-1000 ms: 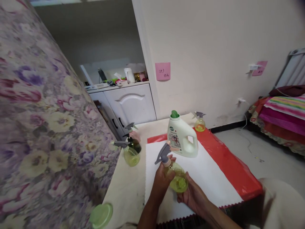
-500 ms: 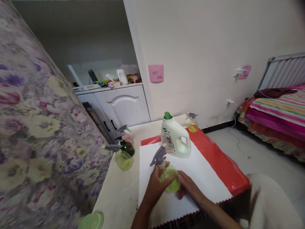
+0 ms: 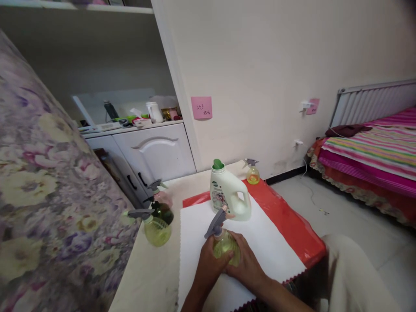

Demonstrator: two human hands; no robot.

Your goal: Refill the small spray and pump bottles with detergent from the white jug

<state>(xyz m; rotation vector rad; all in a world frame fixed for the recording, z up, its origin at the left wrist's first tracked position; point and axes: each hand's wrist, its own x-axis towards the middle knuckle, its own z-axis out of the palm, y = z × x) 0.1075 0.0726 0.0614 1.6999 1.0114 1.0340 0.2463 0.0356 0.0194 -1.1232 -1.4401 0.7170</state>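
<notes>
— Where's the bottle?
— The green spray bottle (image 3: 224, 245) stands on the white sheet (image 3: 269, 242), before the detergent jug (image 3: 229, 197).
— Fingers?
— I see my left hand (image 3: 208, 266) and right hand (image 3: 247, 264) wrapped around its body, fingers curled against it.

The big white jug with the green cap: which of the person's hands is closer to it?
Right. The right hand wraps the spray bottle on the side just below the jug; the left hand grips the bottle's other side, farther left of the jug.
</notes>
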